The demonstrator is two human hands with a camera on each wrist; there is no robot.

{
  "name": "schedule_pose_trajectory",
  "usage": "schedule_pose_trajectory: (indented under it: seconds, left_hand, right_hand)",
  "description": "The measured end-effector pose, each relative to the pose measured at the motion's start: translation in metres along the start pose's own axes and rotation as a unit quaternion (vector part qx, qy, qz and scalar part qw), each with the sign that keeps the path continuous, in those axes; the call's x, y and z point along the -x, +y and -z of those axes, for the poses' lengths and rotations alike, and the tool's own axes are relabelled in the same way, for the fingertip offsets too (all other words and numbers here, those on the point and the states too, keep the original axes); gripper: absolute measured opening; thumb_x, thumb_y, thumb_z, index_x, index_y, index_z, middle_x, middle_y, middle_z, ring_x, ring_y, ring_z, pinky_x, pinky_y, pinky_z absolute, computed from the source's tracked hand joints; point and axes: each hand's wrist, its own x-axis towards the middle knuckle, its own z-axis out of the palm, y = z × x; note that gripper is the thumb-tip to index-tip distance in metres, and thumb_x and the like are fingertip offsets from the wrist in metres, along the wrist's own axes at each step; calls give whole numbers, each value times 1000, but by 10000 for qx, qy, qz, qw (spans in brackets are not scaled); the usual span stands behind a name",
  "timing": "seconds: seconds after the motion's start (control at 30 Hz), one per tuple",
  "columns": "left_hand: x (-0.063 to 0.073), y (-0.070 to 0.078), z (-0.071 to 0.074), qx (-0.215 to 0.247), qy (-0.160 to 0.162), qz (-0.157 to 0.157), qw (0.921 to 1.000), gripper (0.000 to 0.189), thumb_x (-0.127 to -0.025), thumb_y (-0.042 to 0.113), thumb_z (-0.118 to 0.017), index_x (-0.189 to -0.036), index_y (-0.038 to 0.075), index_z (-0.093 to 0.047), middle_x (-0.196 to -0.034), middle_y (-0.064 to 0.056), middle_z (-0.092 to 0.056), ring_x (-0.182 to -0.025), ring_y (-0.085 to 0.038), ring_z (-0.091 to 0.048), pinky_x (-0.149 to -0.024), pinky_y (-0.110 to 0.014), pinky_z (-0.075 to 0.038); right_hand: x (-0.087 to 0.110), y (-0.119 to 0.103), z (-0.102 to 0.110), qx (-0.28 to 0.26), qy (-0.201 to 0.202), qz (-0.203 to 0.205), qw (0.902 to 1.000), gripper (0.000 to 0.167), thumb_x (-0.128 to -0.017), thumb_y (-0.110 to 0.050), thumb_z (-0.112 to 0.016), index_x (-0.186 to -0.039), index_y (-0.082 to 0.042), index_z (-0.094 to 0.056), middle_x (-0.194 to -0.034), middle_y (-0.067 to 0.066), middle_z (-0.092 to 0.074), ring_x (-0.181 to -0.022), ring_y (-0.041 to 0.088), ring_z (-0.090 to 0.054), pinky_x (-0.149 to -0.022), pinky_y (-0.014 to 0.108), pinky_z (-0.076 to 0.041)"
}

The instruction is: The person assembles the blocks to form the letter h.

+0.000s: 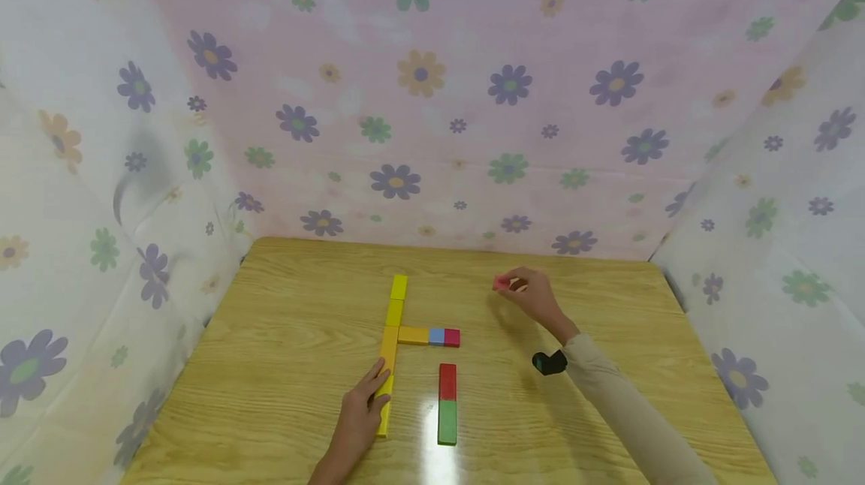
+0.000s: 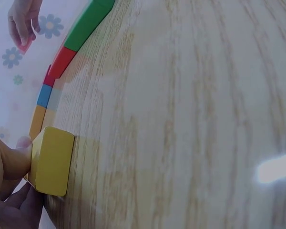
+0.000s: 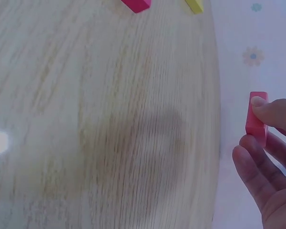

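Note:
Small coloured blocks lie end to end in a long row: a yellow block (image 1: 399, 287) at the far end, a deeper yellow one (image 1: 394, 312), an orange one (image 1: 390, 344), and a near yellow block (image 1: 383, 425). My left hand (image 1: 360, 410) rests on the row's near part, fingertips and thumb touching its top around the orange and near yellow blocks. From the row's middle a side branch runs right: an orange block (image 1: 414, 335), a blue block (image 1: 436, 336) and a crimson block (image 1: 452, 338). Raised at the far right, my right hand (image 1: 537, 297) pinches a pink block (image 3: 256, 114) between thumb and fingers.
A red block (image 1: 447, 381) and a green block (image 1: 447, 423) lie end to end right of the long row. Flowered cloth walls (image 1: 419, 125) enclose the wooden table (image 1: 284, 335) at the back and sides. A black wrist device (image 1: 550, 362) sits by the right sleeve.

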Motion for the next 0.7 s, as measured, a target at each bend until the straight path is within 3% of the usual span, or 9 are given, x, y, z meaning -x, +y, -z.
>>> schedule_pose_trajectory:
  seconds: [0.2,0.7]
  left_hand:
    - [0,0,-1,-48,101,-93,9999,45,-81,-12,-64,-125,-13,-52,-141,-24,-40,-122,-41,-45,-91,-38,-47]
    - [0,0,0,21,-46,83,10000,44,-85,-10,-62,-127,-13,-51,-143,-22,-38,-125,-40,-43,-94,-37,-47]
  right_hand:
    - [8,-10,-3,-5,-241,145,9996,21,-82,-9,-75,-102,-3,-71,-97,12,-66,-77,25,-64,-66,32,-58]
    - [23,-24,-13,-41,-459,571,9973,17,-83,-12,-75,-98,-6,-72,-97,7,-67,-76,18,-63,-66,27,-58]
